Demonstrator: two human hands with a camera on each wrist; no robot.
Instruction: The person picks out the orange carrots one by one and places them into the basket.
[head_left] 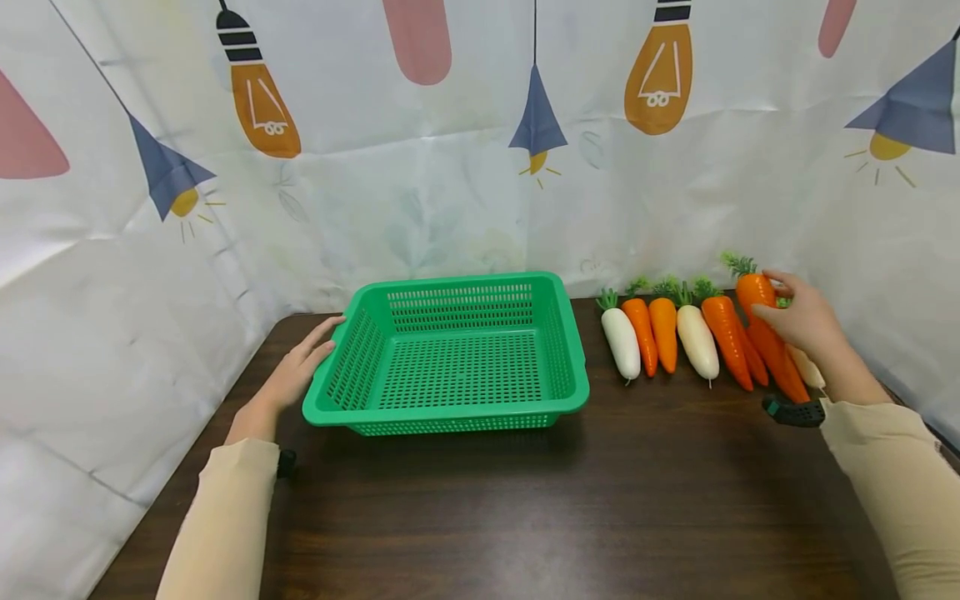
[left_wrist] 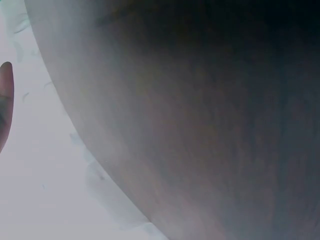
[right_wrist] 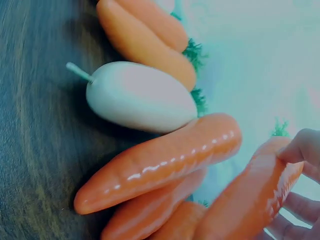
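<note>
Held carrot (head_left: 755, 292): one, at the far right of the table (head_left: 487, 517); the thick end is raised and the body slants toward the near right. Whether its tip touches anything, I cannot tell.
Right hand (head_left: 806, 321): I hold that carrot by its thick end, thumb to one side and fingers to the other, presumably because the broad part gives the surest purchase.
Other carrots (head_left: 663, 333): four plainly countable to the left of the held one; the right wrist view suggests a fifth, partly hidden, close by it.
White radishes: three; one at the left end of the row (head_left: 621, 343), one between carrots (head_left: 697, 342), one at the right (head_left: 806, 367), partly covered by my hand.
Row layout: green leaves (head_left: 608, 298) to the far side, tips to the near side, apparently arranged so that pieces can be taken singly.
Green basket (head_left: 450, 414): one, left of the row, slotted, upright.
Left hand (head_left: 288, 375): I rest it loosely at the basket's left rim, fingers extended, probably to steady it. Whether fingertips hook underneath, I cannot tell.
Printed cloth (head_left: 450, 192): hangs along the far side; two orange bulbs and three blue lamps counted.
</note>
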